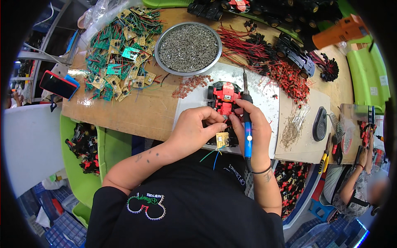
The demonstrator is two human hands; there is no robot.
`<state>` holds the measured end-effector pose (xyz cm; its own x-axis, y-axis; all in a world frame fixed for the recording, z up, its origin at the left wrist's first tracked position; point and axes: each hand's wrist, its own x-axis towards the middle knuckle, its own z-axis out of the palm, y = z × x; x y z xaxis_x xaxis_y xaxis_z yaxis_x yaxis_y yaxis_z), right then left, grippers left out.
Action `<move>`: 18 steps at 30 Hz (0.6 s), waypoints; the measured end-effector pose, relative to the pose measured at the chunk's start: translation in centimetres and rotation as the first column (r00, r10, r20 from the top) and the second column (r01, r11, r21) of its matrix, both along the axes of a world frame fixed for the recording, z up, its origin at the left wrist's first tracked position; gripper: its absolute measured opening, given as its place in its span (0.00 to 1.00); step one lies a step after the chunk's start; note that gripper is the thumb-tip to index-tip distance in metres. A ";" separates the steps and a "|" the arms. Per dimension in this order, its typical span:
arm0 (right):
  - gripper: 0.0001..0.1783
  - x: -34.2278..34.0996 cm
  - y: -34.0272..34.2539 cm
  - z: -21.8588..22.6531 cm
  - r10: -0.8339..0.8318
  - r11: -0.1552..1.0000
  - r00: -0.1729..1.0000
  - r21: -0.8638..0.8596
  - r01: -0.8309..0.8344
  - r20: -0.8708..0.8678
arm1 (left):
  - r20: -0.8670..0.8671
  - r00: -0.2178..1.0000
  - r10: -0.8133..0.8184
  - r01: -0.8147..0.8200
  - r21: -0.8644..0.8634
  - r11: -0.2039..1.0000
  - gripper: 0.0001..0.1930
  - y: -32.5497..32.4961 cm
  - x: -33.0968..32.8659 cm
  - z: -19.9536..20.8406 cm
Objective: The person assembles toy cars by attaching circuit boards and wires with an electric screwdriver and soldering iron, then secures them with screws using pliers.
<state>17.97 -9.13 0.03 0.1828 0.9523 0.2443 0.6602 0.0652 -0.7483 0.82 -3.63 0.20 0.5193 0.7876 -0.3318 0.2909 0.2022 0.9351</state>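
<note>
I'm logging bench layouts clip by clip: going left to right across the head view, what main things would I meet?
Red-edged phone, heap of circuit boards, round metal bowl, red-and-black toy car, blue soldering iron, pile of small red parts, black oval object, upper-right green bin.

The head-worn fisheye camera is looking steeply down from above the near edge of the wooden table, facing across it from close by and taking in space beyond its left end.
</note>
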 end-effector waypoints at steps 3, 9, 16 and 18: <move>0.26 0.1 -0.1 -0.1 0.005 1.000 0.996 0.023 -0.003 -0.086 | 0.005 1.000 0.018 -0.018 -0.027 0.999 0.07 0.0 0.2 0.0; 0.24 -0.4 0.4 0.1 -0.007 0.999 0.998 0.046 0.010 -0.055 | -0.013 1.000 0.021 -0.022 -0.046 0.999 0.07 0.0 0.1 0.0; 0.22 1.4 -1.8 1.4 -0.010 0.986 1.000 0.166 0.006 0.023 | -0.062 0.998 0.007 -0.011 -0.059 0.998 0.07 0.1 0.4 0.3; 0.21 2.3 -3.4 2.8 0.021 0.984 0.992 0.172 -0.043 0.127 | -0.072 0.997 0.015 -0.019 -0.056 0.998 0.07 0.0 0.1 0.1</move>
